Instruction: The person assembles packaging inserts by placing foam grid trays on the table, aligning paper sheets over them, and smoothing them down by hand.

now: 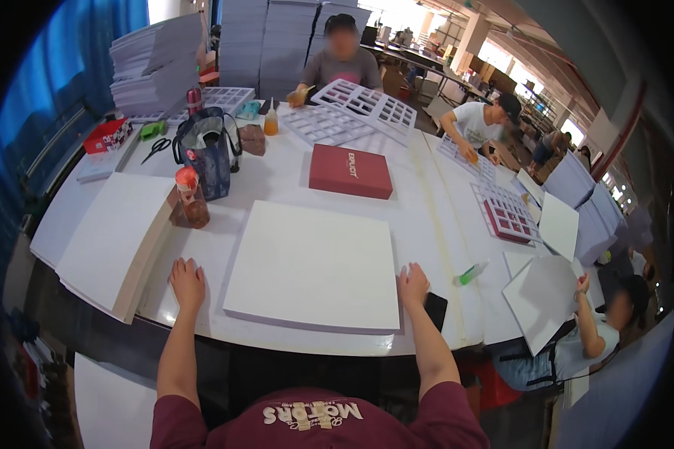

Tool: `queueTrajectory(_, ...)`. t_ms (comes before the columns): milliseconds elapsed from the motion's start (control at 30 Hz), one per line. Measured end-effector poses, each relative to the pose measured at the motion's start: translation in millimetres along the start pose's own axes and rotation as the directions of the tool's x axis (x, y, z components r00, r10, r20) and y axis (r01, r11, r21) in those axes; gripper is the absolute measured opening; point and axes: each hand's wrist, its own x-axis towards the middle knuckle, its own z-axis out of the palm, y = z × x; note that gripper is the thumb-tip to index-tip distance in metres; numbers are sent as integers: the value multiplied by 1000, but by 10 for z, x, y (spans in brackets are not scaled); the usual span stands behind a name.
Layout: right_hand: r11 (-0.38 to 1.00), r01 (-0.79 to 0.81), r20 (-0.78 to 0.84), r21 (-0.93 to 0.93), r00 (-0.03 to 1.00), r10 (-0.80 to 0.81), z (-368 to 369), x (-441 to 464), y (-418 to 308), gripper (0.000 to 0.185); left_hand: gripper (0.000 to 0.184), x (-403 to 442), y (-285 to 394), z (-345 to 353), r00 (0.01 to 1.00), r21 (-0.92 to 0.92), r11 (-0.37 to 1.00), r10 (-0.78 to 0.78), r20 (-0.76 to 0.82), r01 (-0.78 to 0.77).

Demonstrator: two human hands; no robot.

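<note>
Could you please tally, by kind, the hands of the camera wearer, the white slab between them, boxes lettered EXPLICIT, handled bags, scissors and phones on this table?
Left hand and right hand: 2
White slab: 1
EXPLICIT box: 1
Handled bag: 1
Scissors: 1
Phone: 1
Total: 7

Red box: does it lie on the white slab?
No, the red box lies on the table, beyond the white slab.
</note>
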Motion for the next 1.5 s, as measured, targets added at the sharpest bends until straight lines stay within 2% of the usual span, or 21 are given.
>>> queueTrajectory(100,926,-49,-206,375,969,135,-43,275,49,41,38,3,15,24,1000,3,1000,3,-29,-3)
queueTrajectory(200,966,32,-334,256,941,57,-315,611,-109,42,37,26,37,-58,1000,12,1000,-2,-13,3)
queueTrajectory(267,959,149,-326,240,943,-65,-450,845,-247,43,36,44,54,-57,1000,30,1000,4,3,-4)
queueTrajectory(333,964,228,-275,136,944,-185,-499,1076,-421,45,36,46,91,-94,1000,29,1000,-4,10,4)
queueTrajectory(433,957,282,-123,70,954,-272,-448,1372,-758,52,36,62,104,-107,1000,24,1000,-18,24,17)
queueTrajectory(533,956,295,38,10,955,-295,-289,1620,-1049,65,36,97,134,-150,999,26,999,-32,37,31)
queueTrajectory(633,900,384,153,-205,921,-358,-37,1823,-1146,77,36,120,162,-196,998,33,999,-34,50,33)
queueTrajectory(733,843,444,278,-303,888,-367,216,2123,-1130,78,36,151,191,-221,997,43,998,-46,69,44)
queueTrajectory(833,783,470,362,-408,870,-333,443,2322,-1186,75,37,156,210,-214,996,44,998,-56,75,53)
queueTrajectory(1033,764,489,450,-420,844,-292,812,2622,-1324,46,37,180,230,-236,993,49,997,-68,95,64)
queueTrajectory(1133,738,519,432,-432,837,-336,737,2629,-1425,31,38,176,225,-242,994,51,997,-60,87,56)
queueTrajectory(1233,717,568,288,-405,823,-489,673,2648,-1437,26,39,166,212,-221,995,52,998,-52,83,48)
queueTrajectory(1333,718,579,116,-387,803,-585,397,2569,-1628,29,39,170,205,-188,997,56,997,-48,67,44)
queueTrajectory(1367,709,609,39,-355,767,-640,297,2519,-1685,34,39,163,199,-184,997,60,997,-49,61,46)
queueTrajectory(1500,674,675,-24,-301,701,-713,-81,2230,-2014,34,36,151,206,-211,999,59,998,-28,36,26)
